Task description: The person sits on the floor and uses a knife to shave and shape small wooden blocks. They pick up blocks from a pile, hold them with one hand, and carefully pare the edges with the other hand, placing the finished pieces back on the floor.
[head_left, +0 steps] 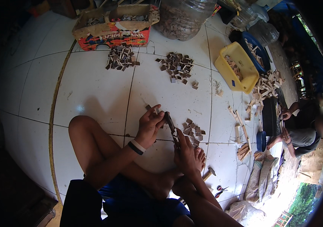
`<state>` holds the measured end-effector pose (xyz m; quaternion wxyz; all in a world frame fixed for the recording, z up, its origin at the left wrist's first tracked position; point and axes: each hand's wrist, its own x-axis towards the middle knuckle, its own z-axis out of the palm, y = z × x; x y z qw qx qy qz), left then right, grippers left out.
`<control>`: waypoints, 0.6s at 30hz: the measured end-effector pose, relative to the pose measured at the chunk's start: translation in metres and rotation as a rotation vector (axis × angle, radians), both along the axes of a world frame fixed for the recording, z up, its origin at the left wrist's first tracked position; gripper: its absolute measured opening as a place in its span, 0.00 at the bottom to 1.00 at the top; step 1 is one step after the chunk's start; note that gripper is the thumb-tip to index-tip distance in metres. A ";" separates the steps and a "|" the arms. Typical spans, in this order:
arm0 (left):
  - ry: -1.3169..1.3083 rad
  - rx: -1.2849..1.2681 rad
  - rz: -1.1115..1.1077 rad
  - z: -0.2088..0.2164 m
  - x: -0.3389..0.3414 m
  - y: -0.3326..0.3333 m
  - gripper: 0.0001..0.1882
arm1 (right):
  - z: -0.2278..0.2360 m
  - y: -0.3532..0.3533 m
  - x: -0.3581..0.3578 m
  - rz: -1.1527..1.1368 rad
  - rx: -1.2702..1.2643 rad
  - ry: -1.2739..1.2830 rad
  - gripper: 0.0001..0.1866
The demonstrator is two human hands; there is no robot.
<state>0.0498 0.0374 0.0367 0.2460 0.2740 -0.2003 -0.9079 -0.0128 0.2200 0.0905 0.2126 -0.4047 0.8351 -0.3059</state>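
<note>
My right hand (185, 153) is wrapped round a dark, long pliers-like tool (172, 128), its head pointing up and away from me. Close by on the left, my left hand (150, 126) is closed, with thumb and fingertips near the tool's head. A small brown flat piece (148, 108) shows at its fingers; other pieces there are partly hidden. Beside my right hand a small heap of brown square pieces (194, 131) lies on the white tiles, close to my bare foot. Further off lie two larger heaps of dark square pieces, one at centre (177, 67) and one left of it (121, 57).
A cardboard box (112, 36) and a large clear plastic container (182, 22) stand at the back. At right are a yellow tub (244, 85), a blue basin (266, 64), wood blocks (269, 85) and wooden strips (240, 126). A hammer (209, 173) and scissors (222, 188) lie near my foot. Another person (305, 142) sits far right.
</note>
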 end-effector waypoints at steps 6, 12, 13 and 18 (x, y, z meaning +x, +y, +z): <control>0.054 0.037 -0.119 0.011 0.000 -0.001 0.26 | 0.002 0.001 -0.001 -0.027 0.035 -0.023 0.36; 0.107 -0.007 -0.188 0.010 -0.001 -0.005 0.28 | 0.006 0.004 -0.006 -0.066 0.013 -0.291 0.27; 0.141 -0.015 -0.217 0.009 -0.001 -0.006 0.29 | 0.008 0.007 -0.006 -0.077 -0.014 -0.475 0.24; 0.229 -0.014 -0.292 0.007 0.000 -0.007 0.32 | 0.018 0.013 -0.002 -0.154 -0.062 -0.931 0.17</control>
